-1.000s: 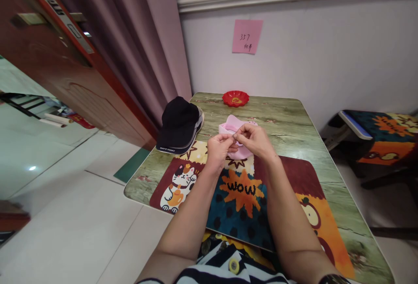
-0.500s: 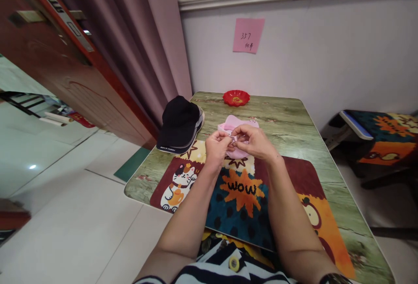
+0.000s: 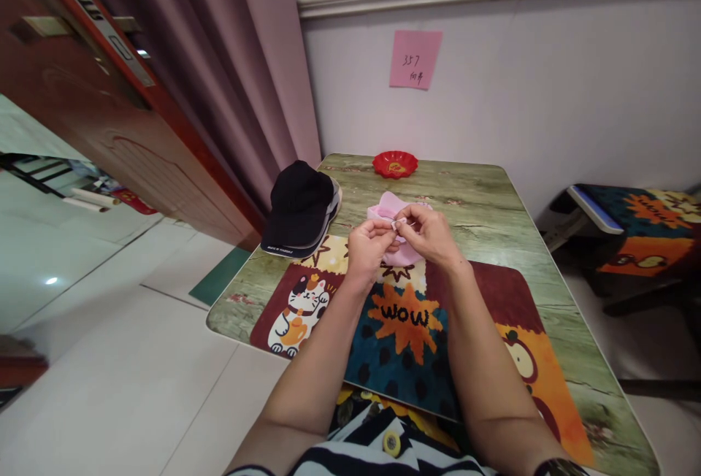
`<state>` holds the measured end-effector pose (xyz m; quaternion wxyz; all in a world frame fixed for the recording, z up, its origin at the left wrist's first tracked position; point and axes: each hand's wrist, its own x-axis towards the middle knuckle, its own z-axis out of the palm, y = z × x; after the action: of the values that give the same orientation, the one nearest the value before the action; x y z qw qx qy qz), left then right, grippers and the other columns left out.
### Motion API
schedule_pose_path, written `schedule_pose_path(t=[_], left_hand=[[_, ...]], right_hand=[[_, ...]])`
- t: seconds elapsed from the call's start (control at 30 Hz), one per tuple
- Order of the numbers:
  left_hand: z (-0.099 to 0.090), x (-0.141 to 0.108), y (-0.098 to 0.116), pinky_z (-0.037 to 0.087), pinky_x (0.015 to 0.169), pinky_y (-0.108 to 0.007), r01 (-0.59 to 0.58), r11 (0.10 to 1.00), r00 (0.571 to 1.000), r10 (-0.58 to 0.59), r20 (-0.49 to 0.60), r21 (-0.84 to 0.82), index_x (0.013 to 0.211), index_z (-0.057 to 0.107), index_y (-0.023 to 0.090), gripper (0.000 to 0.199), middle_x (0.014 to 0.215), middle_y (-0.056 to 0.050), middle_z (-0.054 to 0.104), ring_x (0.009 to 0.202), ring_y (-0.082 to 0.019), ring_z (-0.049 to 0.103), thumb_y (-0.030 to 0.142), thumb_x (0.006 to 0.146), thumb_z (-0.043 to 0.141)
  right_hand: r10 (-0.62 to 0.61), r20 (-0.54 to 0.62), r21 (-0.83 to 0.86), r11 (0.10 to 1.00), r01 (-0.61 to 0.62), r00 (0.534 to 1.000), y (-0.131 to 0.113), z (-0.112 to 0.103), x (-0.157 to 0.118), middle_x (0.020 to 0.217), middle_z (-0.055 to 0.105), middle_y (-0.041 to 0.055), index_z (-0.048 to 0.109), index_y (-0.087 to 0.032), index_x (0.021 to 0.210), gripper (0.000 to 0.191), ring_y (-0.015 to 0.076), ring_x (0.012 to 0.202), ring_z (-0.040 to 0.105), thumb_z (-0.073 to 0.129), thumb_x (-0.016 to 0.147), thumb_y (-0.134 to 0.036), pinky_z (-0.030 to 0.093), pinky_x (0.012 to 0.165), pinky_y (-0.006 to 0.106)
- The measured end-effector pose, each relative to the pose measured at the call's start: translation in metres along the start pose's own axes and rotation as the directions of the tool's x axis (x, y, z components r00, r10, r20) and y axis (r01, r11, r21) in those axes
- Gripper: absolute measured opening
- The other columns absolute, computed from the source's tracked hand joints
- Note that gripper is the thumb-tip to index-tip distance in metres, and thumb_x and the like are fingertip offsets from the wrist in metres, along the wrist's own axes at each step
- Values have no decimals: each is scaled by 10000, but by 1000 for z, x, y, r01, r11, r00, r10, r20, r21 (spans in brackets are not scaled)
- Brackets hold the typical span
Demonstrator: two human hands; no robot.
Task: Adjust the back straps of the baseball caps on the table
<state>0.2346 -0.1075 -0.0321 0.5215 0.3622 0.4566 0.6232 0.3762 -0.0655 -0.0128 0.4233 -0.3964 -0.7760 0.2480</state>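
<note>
Left hand [image 3: 368,251]: its fingertips are being pressed around a small pale piece [image 3: 395,225]; whether this belongs to the cap cannot be told.
Right hand [image 3: 432,235]: the same piece is being pinched from the other side, the two hands being brought nearly together.
Pink cap [image 3: 408,254]: being partly hidden by the fingers, it is lying at the far edge of the patterned mat [image 3: 405,334].
Black cap [image 3: 299,198]: it is resting over paler caps, left on the table [image 3: 471,217].
Red dish [image 3: 395,164]: it is standing beyond the pink cap.
</note>
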Motion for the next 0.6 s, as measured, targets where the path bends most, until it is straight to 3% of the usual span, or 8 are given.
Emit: schedule_pose_path(t=[0.13,0.23,0.3,0.37,0.47,0.6], left_hand=[[-1,0,0,530,593,-250,-187,954,982,191,7,234,830,692,158,230,704,-7,671,567,-115,620,325,712,798],[-4,-2,5,510,656,-254,-414,738,890,451,67,532,836,731,189,76,810,-25,682,637,-116,597,247,787,732],[-7,-3,9,516,709,-269,-506,599,824,547,144,621,849,743,205,55,931,-49,693,715,-135,614,210,800,719],[-10,-2,11,528,766,-288,-569,539,791,565,235,621,885,745,218,93,1057,-71,701,819,-164,646,181,813,700],[-13,0,9,539,794,-294,-610,531,780,534,327,588,913,738,229,131,1096,-72,720,885,-183,667,155,842,656],[-13,1,2,538,717,-254,-561,585,810,535,242,586,924,725,219,114,1018,-58,721,772,-150,654,166,849,657]], right_hand=[[55,49,131,989,-61,997,0,1,0,754,659,20,640,-202,825,147,158,672,581,586,871,-331,453,663,284],[85,95,265,958,-107,992,5,3,0,782,649,23,625,-201,835,181,164,701,599,594,877,-375,483,691,297],[104,124,352,925,-141,987,8,3,1,790,632,20,610,-201,826,207,166,718,601,606,870,-403,494,700,302],[106,162,437,884,-168,981,10,2,1,778,612,11,593,-201,810,231,161,716,592,619,862,-425,499,705,304],[97,204,506,841,-190,974,10,1,1,742,591,-2,575,-204,785,252,151,692,568,633,854,-440,491,701,301],[116,200,502,841,-204,973,8,5,2,730,589,-3,574,-209,783,261,153,690,569,642,852,-452,497,698,301]])
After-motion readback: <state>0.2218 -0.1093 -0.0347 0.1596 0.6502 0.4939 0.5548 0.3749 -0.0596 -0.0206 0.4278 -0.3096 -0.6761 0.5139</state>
